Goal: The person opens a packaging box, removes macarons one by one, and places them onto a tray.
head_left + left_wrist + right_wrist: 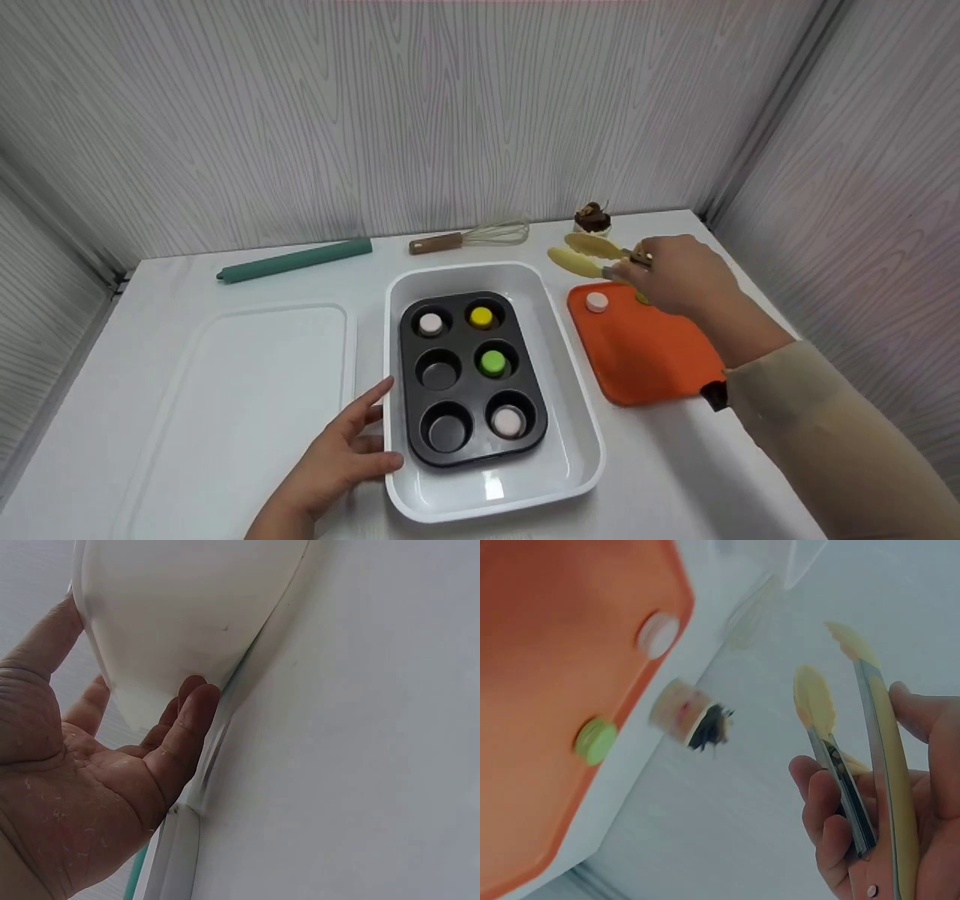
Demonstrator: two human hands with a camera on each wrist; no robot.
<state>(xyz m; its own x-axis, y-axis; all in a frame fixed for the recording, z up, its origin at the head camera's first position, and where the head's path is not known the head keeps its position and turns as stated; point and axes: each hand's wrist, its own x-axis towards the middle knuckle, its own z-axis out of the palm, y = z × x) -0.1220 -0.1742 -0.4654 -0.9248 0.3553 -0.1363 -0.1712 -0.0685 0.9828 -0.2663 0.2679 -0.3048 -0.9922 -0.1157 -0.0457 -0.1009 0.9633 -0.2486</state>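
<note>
My left hand (337,454) holds the left wall of a deep white tray (592,457), the thumb over its rim and other fingers bent against the outside. In the tray lies a black muffin tin (478,409). Its cups hold a yellow piece (481,317), a green piece (493,363) and two pale pink pieces. With my right hand (679,274) I grip tongs (889,765) with cream-yellow tips, spread apart with nothing between them. Below them an orange tray (645,364) bears a pale pink piece (597,302) and a green piece (595,741), mostly hidden in the head view.
A small cupcake (592,220) with a dark top stands behind the tongs. Along the back wall lie a whisk (472,236) and a green rolling pin (296,261). A flat white tray or lid (247,397) lies at left, beside the deep tray.
</note>
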